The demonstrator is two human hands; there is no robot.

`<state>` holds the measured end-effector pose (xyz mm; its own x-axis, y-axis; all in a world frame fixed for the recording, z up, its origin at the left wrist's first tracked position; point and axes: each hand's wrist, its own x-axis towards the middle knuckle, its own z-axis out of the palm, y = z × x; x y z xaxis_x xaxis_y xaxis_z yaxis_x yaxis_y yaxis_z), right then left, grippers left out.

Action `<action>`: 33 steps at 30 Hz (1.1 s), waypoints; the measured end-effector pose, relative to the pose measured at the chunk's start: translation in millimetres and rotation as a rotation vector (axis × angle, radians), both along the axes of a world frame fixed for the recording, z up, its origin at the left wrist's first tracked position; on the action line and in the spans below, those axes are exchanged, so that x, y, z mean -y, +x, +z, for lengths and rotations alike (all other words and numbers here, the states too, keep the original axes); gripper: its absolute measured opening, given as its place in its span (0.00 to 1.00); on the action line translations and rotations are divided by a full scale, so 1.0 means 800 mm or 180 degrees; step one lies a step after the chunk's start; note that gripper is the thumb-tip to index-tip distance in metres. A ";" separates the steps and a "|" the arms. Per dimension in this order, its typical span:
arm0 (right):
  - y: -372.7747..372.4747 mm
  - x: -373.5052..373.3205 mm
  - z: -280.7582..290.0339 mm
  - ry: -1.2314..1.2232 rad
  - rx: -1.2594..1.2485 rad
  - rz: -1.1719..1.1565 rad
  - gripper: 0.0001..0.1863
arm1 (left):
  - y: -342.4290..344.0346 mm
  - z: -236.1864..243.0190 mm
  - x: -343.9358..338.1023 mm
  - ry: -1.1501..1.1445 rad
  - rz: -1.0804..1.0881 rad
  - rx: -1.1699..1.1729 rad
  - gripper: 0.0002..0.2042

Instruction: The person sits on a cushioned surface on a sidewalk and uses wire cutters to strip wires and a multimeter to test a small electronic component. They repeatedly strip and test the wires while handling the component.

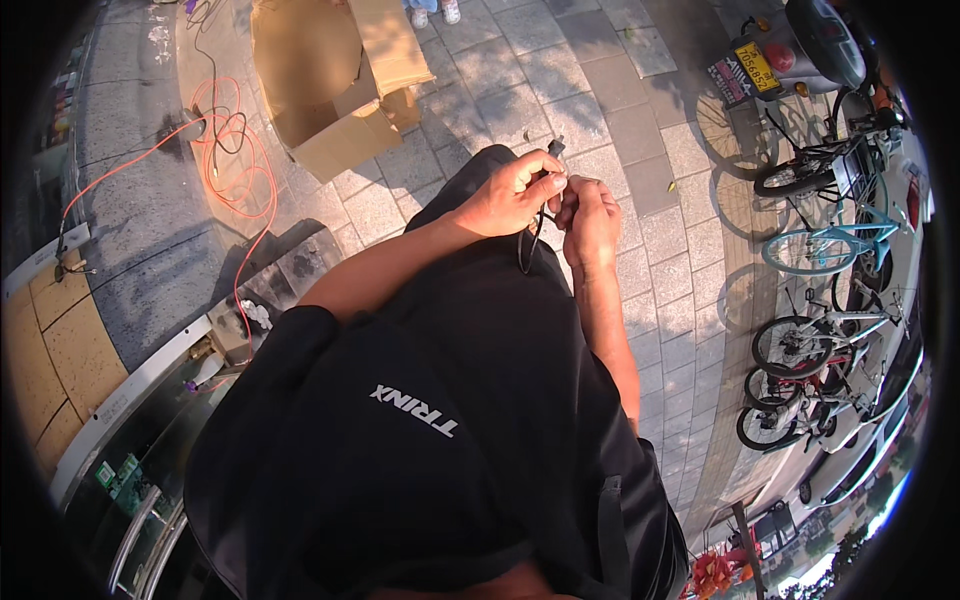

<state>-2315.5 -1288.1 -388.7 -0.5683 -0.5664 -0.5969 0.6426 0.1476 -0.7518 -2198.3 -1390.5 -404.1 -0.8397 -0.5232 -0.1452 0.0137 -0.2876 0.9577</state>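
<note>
My left hand (510, 198) pinches a black cable (530, 250), its fingers and thumb closed near a small dark end piece (556, 147) that sticks up above them. Just to the right, my right hand (592, 222) has its fingers curled closed around the same cable, close to my left fingertips; exactly what lies between those fingers is partly hidden. A loop of the cable hangs below my hands over my dark clothing (420, 350).
An open cardboard box (340, 140) sits on the paving (660, 240) ahead, a person's shoes (435, 12) beyond it. An orange cord (270, 210) lies tangled at the left by a ledge (50, 260). A scooter (800, 55) and several bicycles (820, 240) stand along the right.
</note>
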 end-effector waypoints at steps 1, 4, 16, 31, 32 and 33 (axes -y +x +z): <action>-0.024 0.018 -0.010 0.0006 -0.0003 0.0018 0.08 | -0.025 -0.005 0.019 -0.0094 0.0089 -0.0044 0.06; -0.112 0.064 -0.021 0.0012 -0.0074 0.0193 0.08 | -0.103 -0.013 0.081 0.0502 -0.0204 0.0131 0.09; -0.432 0.409 0.030 0.0147 -0.0592 0.0656 0.09 | -0.432 0.016 0.448 0.0427 -0.0404 0.0296 0.06; -0.686 0.986 0.019 -0.0671 0.0838 0.2502 0.15 | -0.616 0.034 0.889 0.0798 0.1567 -0.0183 0.09; -0.686 1.024 0.019 -0.0675 0.0697 0.2691 0.15 | -0.616 0.037 0.915 0.0953 0.1690 -0.0124 0.09; -0.685 1.063 0.018 -0.0574 0.0616 0.2634 0.15 | -0.617 0.039 0.945 0.1096 0.1785 -0.0083 0.10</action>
<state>-2863.5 -2138.4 -374.1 0.1705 -0.8481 -0.5017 0.5005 0.5131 -0.6973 -2691.9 -2146.7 -372.7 -0.4588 -0.8097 -0.3658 0.2726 -0.5201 0.8094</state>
